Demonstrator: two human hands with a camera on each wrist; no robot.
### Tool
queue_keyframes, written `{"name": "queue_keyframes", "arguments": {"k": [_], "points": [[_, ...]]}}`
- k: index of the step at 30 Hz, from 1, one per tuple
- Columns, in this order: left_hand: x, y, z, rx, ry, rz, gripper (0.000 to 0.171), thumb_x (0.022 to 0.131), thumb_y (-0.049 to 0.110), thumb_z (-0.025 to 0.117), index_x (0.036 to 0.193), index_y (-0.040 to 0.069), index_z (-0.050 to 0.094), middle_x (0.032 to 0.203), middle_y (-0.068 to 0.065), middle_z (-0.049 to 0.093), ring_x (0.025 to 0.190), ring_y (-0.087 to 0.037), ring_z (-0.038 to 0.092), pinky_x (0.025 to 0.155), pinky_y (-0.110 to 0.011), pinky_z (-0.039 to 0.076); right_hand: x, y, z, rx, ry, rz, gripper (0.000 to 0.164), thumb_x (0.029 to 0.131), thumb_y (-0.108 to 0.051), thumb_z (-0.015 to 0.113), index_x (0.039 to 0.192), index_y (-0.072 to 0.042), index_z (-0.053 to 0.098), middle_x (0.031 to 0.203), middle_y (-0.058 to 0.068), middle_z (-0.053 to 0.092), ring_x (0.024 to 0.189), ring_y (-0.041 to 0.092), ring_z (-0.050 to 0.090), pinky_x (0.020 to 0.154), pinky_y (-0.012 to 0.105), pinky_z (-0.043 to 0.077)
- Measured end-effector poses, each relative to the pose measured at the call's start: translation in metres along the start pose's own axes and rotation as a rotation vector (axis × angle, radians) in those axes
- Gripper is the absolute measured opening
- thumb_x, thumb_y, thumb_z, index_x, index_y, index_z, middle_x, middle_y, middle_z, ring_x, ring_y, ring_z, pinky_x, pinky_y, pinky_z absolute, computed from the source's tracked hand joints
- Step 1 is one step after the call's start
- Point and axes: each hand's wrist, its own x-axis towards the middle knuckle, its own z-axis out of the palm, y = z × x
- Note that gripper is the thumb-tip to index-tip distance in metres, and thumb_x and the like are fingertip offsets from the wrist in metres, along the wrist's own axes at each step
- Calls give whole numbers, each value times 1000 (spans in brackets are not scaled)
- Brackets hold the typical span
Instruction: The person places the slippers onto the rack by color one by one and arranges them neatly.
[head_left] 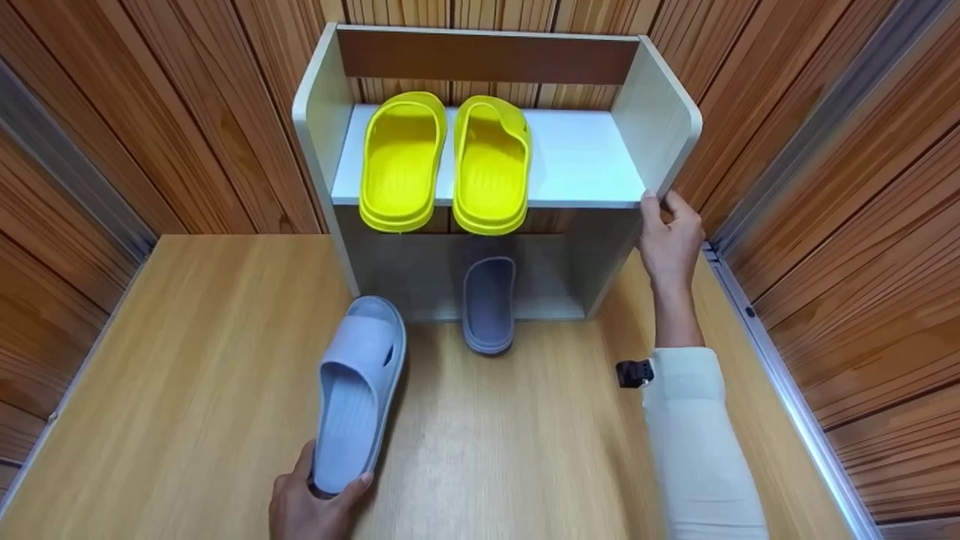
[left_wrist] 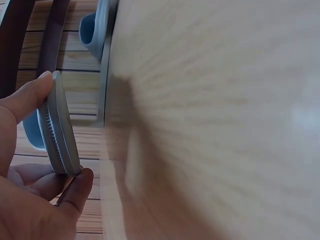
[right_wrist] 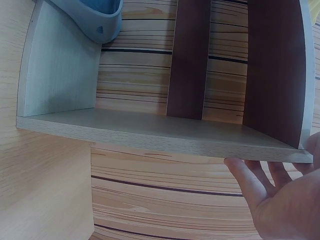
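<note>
My left hand [head_left: 319,502] grips a grey slide sandal [head_left: 351,431] by its heel, thumb on one side and fingers on the other. The sandal is off the wooden floor, its toe pointing at the rack's lower left front. In the left wrist view its sole [left_wrist: 60,125] stands edge-on between thumb and fingers. My right hand [head_left: 670,236] holds the right side panel of a small shoe rack [head_left: 656,112], by the front edge at upper-shelf height. A second grey slide [head_left: 489,304] rests on the lower shelf, toe inward, heel out past the front.
Two yellow slippers [head_left: 401,161] sit side by side on the upper white shelf [head_left: 577,154], left of its middle, heels overhanging. Wood-plank walls [head_left: 847,247] close in the back and sides. Light wooden floor [head_left: 195,360] lies around the rack.
</note>
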Motion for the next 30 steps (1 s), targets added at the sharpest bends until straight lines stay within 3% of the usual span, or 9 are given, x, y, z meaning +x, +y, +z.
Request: {"name": "queue_keyframes", "arguments": {"k": [6,11,22,26,30], "points": [[-3,11,4,-51,31,46,116,69,64,85,152,-2,37,130,-33,51,112,-42,50,97,-58,40,0,1,1,11,-2,-4,34,105,-28,52,99,3,64,110,12,66,83,17,54,63,27,44],[-2,24,10,-84,37,66,114,70,58,87,153,-2,36,128,-31,51,114,-42,51,101,-59,39,-1,0,-1,13,-11,10,37,105,-29,51,112,3,68,120,13,66,95,18,56,71,28,47],[-5,51,31,-176,190,257,98,66,36,96,143,-4,51,119,-29,61,105,-39,56,93,-54,44,0,0,-2,15,-9,5,37,105,-29,52,110,4,67,122,14,66,96,19,57,71,29,47],[-3,64,39,-182,170,258,99,67,37,95,145,-4,50,122,-28,60,108,-38,57,96,-54,44,1,1,-1,13,-4,0,35,105,-29,52,106,3,67,120,14,67,92,17,57,68,27,46],[0,80,47,-170,107,204,104,69,43,93,149,-2,45,130,-27,56,114,-38,55,101,-56,43,1,2,0,6,-7,-19,35,105,-27,52,95,5,62,114,14,66,82,21,56,61,25,43]]}}
